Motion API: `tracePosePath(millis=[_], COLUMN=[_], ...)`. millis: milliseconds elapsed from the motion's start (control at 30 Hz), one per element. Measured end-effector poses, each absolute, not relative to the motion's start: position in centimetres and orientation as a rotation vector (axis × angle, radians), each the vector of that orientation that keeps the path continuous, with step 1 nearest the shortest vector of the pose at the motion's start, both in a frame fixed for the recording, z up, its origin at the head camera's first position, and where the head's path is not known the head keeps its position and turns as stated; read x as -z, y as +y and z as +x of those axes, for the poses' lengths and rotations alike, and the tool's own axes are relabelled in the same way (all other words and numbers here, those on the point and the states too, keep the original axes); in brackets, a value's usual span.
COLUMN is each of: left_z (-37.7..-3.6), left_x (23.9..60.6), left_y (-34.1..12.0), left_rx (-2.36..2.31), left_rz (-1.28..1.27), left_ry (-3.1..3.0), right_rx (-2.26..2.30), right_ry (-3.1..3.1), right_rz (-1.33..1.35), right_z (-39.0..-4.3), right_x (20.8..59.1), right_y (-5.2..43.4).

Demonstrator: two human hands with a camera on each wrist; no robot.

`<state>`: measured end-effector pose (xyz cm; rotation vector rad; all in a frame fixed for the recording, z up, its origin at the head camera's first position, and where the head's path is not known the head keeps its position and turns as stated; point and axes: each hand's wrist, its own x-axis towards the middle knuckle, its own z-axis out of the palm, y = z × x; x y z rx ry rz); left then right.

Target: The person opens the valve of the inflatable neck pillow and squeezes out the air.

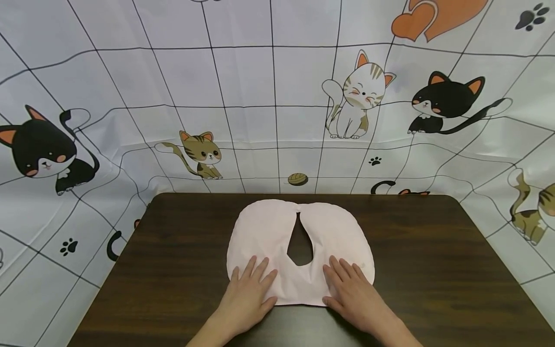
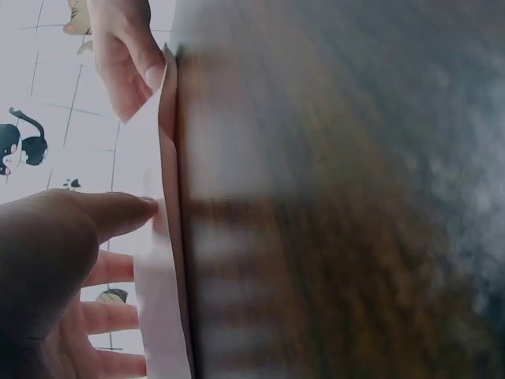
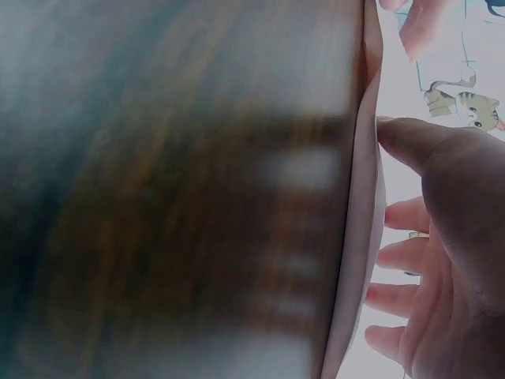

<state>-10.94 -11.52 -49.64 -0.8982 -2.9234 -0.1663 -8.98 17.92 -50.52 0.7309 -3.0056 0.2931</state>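
Note:
A pale pink, flat fabric piece (image 1: 264, 226) lies on the dark wooden table (image 1: 173, 241). It is rounded on both sides, with a teardrop opening in its middle and a small split at the top. My left hand (image 1: 247, 296) rests on its lower left part, fingers spread and pointing away. On the lower right part lies my right hand (image 1: 353, 294), its fingers also straight. In the left wrist view the thumb (image 2: 118, 212) touches the near edge of the fabric (image 2: 162, 316). The right wrist view shows the right thumb (image 3: 410, 140) at that same edge.
A white curtain (image 1: 243, 77) with black grid lines and printed cats hangs behind the table and along both sides. The table's far edge (image 1: 195, 194) runs close behind the fabric's top.

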Motion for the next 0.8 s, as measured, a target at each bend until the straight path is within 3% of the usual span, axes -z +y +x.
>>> tracePosePath(millis=[500,800], left_z=[-11.0,-9.6], left_x=[49.4,47.7], left_y=[-11.5,-9.7], left_rx=[0.164,0.191], left_rz=[-0.927,-1.104], left_ry=[-2.919,-2.847], right_rx=[-0.347,-0.401], right_ry=[-3.011,-2.882], right_rz=[0.747,0.913], right_z=[-8.6,-8.0], right_x=[49.8,49.0], right_y=[17.4,16.0])
